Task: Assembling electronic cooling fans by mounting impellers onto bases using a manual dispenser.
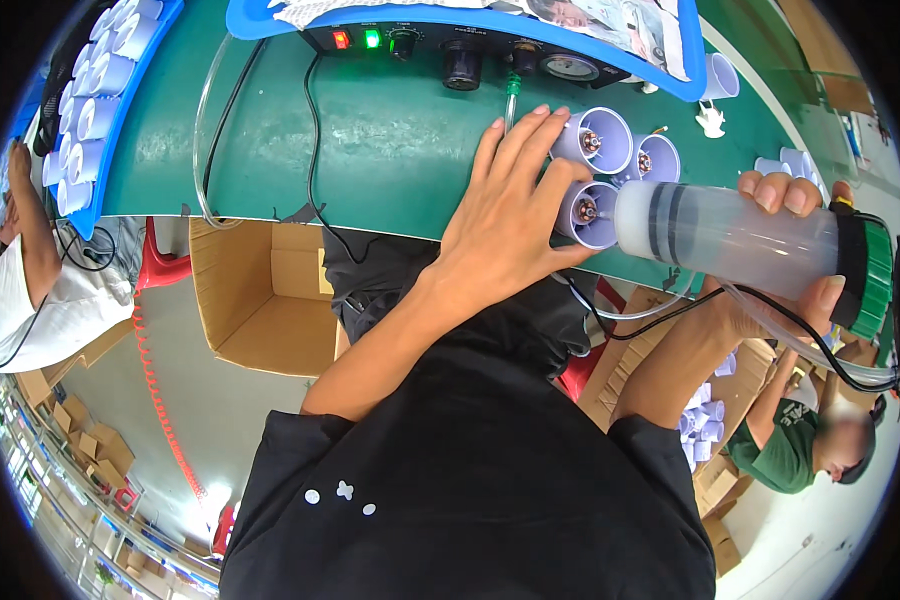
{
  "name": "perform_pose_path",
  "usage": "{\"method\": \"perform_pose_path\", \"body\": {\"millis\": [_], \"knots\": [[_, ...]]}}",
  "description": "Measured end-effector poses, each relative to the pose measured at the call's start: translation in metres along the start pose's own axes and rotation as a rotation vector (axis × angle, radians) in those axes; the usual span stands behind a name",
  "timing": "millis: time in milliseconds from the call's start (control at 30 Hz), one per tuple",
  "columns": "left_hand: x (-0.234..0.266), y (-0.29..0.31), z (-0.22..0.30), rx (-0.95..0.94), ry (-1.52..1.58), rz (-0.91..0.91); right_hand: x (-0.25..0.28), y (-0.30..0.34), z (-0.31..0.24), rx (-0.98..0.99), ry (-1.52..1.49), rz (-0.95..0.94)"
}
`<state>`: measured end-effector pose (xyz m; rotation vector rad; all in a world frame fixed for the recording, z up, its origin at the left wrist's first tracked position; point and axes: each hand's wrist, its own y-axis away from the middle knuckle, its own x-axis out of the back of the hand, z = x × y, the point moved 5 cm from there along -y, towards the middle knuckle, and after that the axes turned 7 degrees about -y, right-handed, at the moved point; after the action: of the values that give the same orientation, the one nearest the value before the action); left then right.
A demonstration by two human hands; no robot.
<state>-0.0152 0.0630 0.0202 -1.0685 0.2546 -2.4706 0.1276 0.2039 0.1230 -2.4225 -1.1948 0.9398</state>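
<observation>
My right hand point(805, 245) is wrapped round a large translucent dispensing syringe barrel point(745, 232) with a green cap. The barrel lies nearly level, its white tip end pointing left at a pale purple cup point(602, 228). Thumb and forefinger of my left hand point(505, 210) grip that cup from the left, while the other fingers stretch forward beside a second cup point(622, 135). A third cup point(670, 150) stands to the right of these. Small copper-coloured wound parts show inside the cups. The barrel's tip partly hides the opening of the gripped cup.
A dispenser control box point(440, 60) with lit lamps, knobs and a gauge stands behind, under a blue tray point(670, 80). Another blue tray point(120, 140) at left holds several cups. A hose and cable point(850, 375) trail from the barrel. Co-workers sit on both sides.
</observation>
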Motion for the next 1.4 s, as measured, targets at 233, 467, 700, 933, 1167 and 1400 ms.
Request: {"method": "perform_pose_path", "body": {"millis": [233,467,700,933,1167,1400], "knots": [[-0.001,-0.001,0.0,-0.004,0.002,0.019,-0.001,0.001,-0.001,0.01,0.006,-0.003],[-0.001,0.0,-0.001,-0.005,-0.003,0.012,0.005,0.002,0.001,0.014,-0.05,0.004],[-0.002,0.0,-0.001,-0.001,-0.008,0.004,0.005,0.003,0.002,0.015,-0.024,0.057],[-0.002,0.0,-0.001,-0.004,-0.009,0.015,0.009,0.003,0.001,0.015,-0.064,0.017],[-0.002,0.0,-0.001,-0.01,-0.012,0.014,0.005,0.001,0.0,0.02,-0.032,0.017],[-0.002,-0.001,-0.001,-0.015,-0.023,0.013,0.007,0.002,-0.001,0.016,-0.058,0.044]]}}
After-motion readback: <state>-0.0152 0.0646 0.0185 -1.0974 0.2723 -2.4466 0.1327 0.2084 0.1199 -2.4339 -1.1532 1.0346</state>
